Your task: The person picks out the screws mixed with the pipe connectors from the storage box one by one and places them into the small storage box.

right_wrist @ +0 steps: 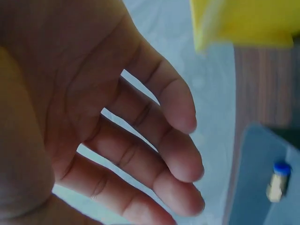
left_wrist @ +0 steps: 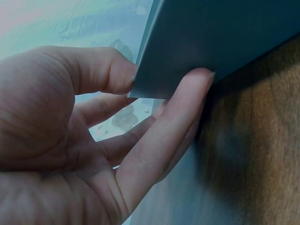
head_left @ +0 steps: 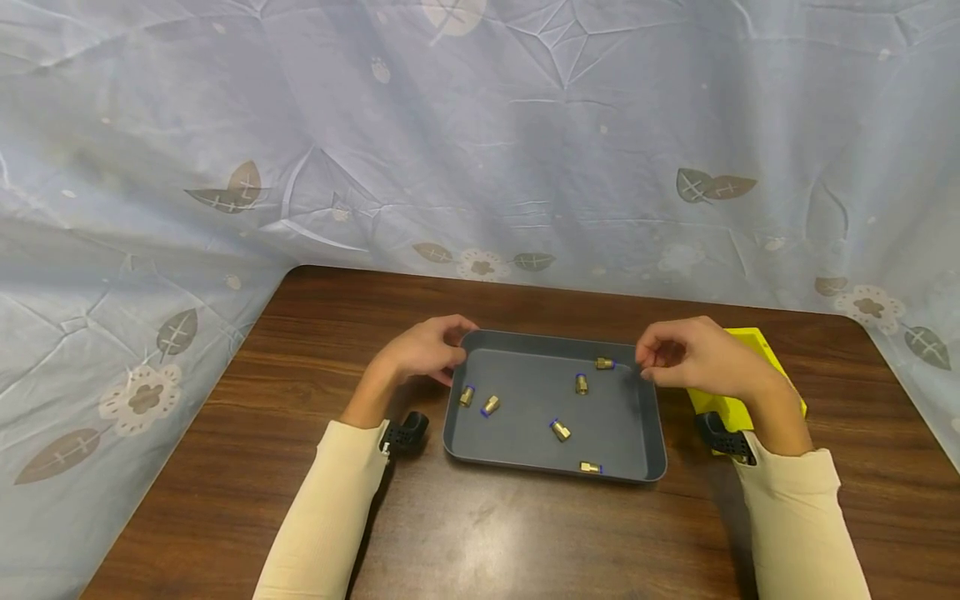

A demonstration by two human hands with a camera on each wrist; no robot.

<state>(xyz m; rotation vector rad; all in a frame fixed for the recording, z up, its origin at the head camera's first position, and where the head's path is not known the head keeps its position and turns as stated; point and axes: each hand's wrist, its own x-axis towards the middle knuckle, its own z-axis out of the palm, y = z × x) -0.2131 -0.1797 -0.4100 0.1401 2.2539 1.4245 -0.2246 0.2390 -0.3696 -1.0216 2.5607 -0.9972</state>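
Observation:
A dark grey rectangular tray (head_left: 517,442) lies on the table with several brass push-in fittings (head_left: 560,430) scattered in it, each with a blue collar. At the tray's far left corner, my left hand (head_left: 431,346) grips the rim. In the left wrist view, the thumb (left_wrist: 110,72) meets the tray's edge (left_wrist: 164,56) while a long finger (left_wrist: 164,126) lies against its outer side. Beside the far right corner hovers my right hand (head_left: 693,354), its fingers loosely curled. The right wrist view shows its bare palm (right_wrist: 79,79), with one fitting (right_wrist: 278,183) beyond the fingertips.
A yellow bin (head_left: 756,340) stands right of the tray, partly hidden behind the right hand and wrist. The brown wooden table (head_left: 300,367) has its far edge against a pale curtain (head_left: 480,150) printed with leaves and flowers. Each wrist carries a black camera (head_left: 407,432).

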